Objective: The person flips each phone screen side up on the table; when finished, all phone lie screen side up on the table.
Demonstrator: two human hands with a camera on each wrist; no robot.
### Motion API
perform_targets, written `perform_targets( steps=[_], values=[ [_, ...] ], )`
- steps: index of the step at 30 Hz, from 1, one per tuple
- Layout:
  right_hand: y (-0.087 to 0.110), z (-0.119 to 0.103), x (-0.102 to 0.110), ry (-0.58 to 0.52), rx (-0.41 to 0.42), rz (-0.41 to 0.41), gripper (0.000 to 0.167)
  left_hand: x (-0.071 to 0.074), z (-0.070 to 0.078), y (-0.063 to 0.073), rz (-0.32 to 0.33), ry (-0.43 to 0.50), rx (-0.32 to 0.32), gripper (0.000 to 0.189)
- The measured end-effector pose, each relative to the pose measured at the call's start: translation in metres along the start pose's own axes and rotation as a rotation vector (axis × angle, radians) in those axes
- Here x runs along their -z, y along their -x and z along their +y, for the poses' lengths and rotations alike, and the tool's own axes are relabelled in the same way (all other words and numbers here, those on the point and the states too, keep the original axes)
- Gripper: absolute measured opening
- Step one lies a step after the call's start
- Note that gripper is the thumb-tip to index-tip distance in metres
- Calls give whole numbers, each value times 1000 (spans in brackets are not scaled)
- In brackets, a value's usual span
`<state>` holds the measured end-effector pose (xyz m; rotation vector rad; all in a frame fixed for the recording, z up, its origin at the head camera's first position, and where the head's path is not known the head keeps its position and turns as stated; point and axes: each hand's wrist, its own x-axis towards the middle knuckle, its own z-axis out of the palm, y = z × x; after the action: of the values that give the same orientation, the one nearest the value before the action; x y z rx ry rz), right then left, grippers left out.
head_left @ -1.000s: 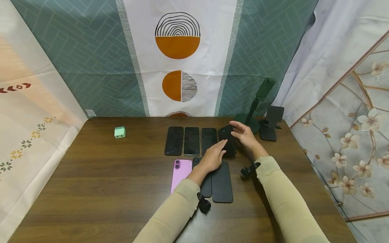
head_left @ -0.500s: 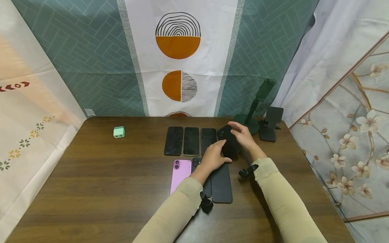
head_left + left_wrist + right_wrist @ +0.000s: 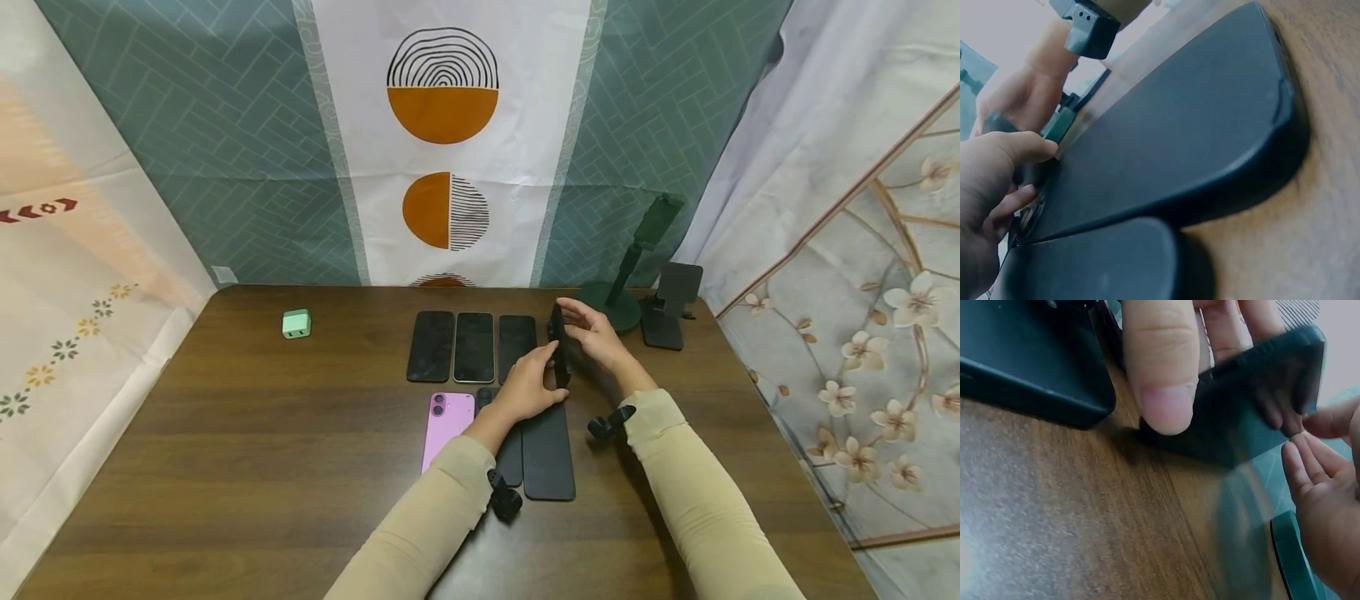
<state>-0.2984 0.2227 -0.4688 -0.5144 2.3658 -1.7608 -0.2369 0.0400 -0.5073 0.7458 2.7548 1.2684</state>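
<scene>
A black smartphone stands on its long edge between both hands, seen nearly edge-on in the head view. My left hand grips its near part, thumb and fingers on opposite edges. At its far end, my right hand holds it with bent fingers. The right wrist view shows the glossy screen side of the smartphone reflecting fingers, with the left thumb in front. Beneath and beside the left hand lie a black phone, a dark phone with round lenses and a pink phone.
A row of dark phones, including a left one, a gold-rimmed one and another one, lies behind. Right of them stand a dark green folding stand and a black phone stand. A mint charger sits at left.
The smartphone has turned from lying tilted with its back showing to upright on its edge. My left thumb has spread down to its near end; the right hand has shifted slightly left.
</scene>
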Motion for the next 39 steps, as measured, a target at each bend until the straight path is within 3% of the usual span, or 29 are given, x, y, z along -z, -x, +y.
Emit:
perform_targets(
  steps=[6,13,19,24,27,32,39],
  values=[
    [4,-16,-2,103,20,-88,61,-1,-2,2,24,55,-2,87],
    [-2,16,0,184,41,-120,65,-1,-2,2,15,42,6,78],
    [-4,29,2,301,38,-74,64,-1,0,1,22,36,27,78],
    [-1,28,4,492,35,-2,61,1,1,3,17,25,11,72],
    [3,29,4,589,-24,56,62,5,-1,6,18,19,1,69],
    [8,28,2,644,-146,116,68,17,-7,13,28,12,-14,65],
    [15,26,-7,701,-218,235,76,41,-25,26,69,-3,-33,63]
  ],
)
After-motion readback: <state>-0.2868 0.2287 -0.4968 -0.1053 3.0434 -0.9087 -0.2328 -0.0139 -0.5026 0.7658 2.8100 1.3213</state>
